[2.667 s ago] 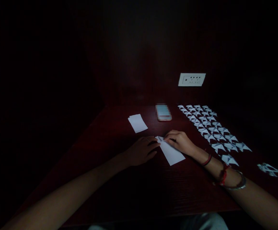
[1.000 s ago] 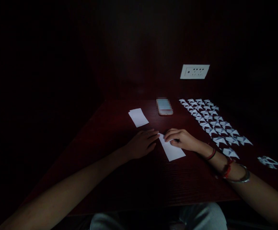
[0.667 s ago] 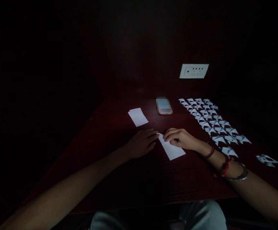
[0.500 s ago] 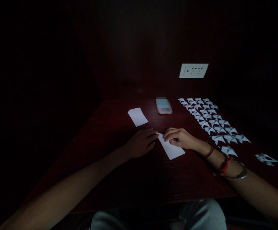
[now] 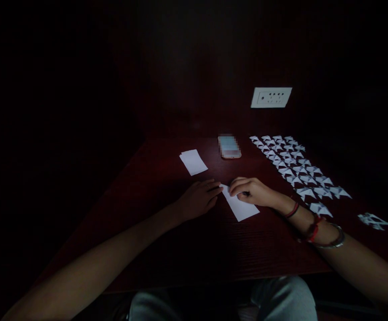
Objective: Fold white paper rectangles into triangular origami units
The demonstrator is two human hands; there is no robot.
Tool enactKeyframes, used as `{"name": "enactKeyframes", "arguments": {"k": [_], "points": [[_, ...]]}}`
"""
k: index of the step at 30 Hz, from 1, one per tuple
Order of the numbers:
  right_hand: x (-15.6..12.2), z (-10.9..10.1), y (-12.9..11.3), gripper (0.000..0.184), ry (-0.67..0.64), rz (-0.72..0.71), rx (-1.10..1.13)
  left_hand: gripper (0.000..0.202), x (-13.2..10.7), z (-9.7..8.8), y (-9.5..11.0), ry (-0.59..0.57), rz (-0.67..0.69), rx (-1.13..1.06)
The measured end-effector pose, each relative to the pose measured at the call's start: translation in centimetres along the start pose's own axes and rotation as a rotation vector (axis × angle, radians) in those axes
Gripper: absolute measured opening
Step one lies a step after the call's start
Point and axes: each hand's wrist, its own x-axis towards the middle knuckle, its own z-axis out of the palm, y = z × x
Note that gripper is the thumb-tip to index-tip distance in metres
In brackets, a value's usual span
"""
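Note:
A white paper strip [image 5: 241, 207] lies on the dark red table [image 5: 187, 240] in front of me. My left hand [image 5: 199, 199] rests beside its far left corner, fingers stretched out flat with the tips touching the edge. My right hand [image 5: 252, 191] lies on the strip's far end, fingers curled and pressing the paper down. Bracelets circle my right wrist.
A small stack of white paper slips [image 5: 193, 161] lies beyond my left hand. A phone [image 5: 229, 147] sits behind the strip. Several folded white paper pieces [image 5: 297, 171] lie in rows at the right, one more [image 5: 373, 220] at the far right. A white wall socket [image 5: 270, 97] is behind.
2.7 s ago the strip's far end showed a folded point under my fingers; now it lies flat. Both hands have barely moved since; the view shifted slightly.

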Motion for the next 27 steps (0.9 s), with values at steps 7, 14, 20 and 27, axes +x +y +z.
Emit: {"name": "enactKeyframes", "arguments": {"k": [7,14,20,27], "points": [[0.0,-0.7,-0.7,0.038,-0.065,0.011,-0.010,0.034,0.0,-0.2,0.1,-0.010,-0.005,0.011],[0.4,-1.2,-0.7,0.037,0.022,0.055,-0.057,0.032,0.2,-0.5,0.2,0.008,-0.013,0.016],[1.4,-0.2,-0.3,0.034,-0.016,0.112,-0.208,0.031,0.3,-0.5,0.2,0.024,-0.009,0.018],[2.0,0.5,-0.6,0.034,-0.052,0.182,-0.349,0.032,0.4,-0.1,-0.1,0.024,0.003,0.014]]}}
